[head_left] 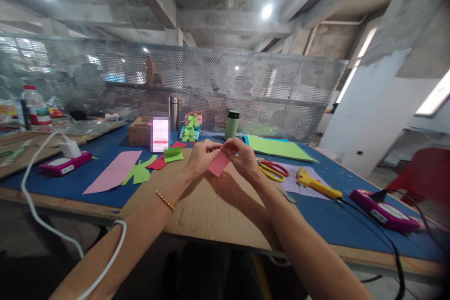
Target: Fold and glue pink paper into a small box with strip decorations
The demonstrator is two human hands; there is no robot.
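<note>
Between my two hands, over a cardboard sheet (197,211), is a small piece of pinkish-red paper (218,165). My left hand (203,155) pinches its upper edge from the left. From the right, my right hand (242,154) grips the same edge with curled fingers. The lower part of the paper hangs below the fingertips; the part inside the fingers is hidden. Left of my hands lie red paper (157,163), a folded green piece (173,153), cut green paper (141,173) and a pink sheet (113,171).
Scissors (274,170) and a yellow glue gun (318,184) lie to the right, near a purple power strip (385,211). Green sheets (281,147), a green bottle (232,125), a steel flask (173,113) and a cardboard box (139,131) stand behind. A white cable (26,192) crosses my left forearm.
</note>
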